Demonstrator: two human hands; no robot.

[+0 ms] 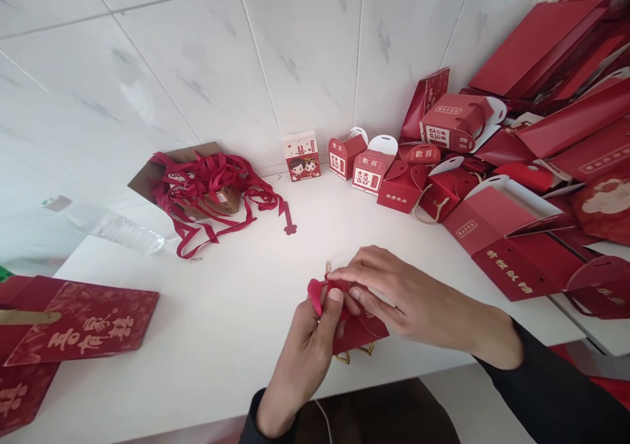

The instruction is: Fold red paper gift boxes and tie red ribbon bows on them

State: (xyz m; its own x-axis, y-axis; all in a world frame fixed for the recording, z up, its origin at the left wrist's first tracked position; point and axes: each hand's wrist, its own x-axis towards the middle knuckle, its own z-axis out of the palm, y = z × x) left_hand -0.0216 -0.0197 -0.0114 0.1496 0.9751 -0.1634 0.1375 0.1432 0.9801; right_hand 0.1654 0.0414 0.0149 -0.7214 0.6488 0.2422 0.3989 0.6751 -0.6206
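Close to the table's front edge, both hands meet over a small red gift box (361, 334) with gold cord loops along its lower side. My left hand (308, 349) is closed, its thumb pressed on a red ribbon (315, 296) at the top of the box. From the right, my right hand (398, 290) reaches in with its fingers pinched at the same ribbon. A bit of gold cord (328, 268) sticks up just beyond the fingertips. The fingers hide part of the ribbon and most of the box's upper end.
An open cardboard box (140, 180) spills red ribbons (216, 175) at the back left, beside a lying plastic bottle (130, 232). Small red boxes (367, 172) line the tiled wall. Piled red cartons (531, 260) crowd the right; red bags (93, 322) lie left.
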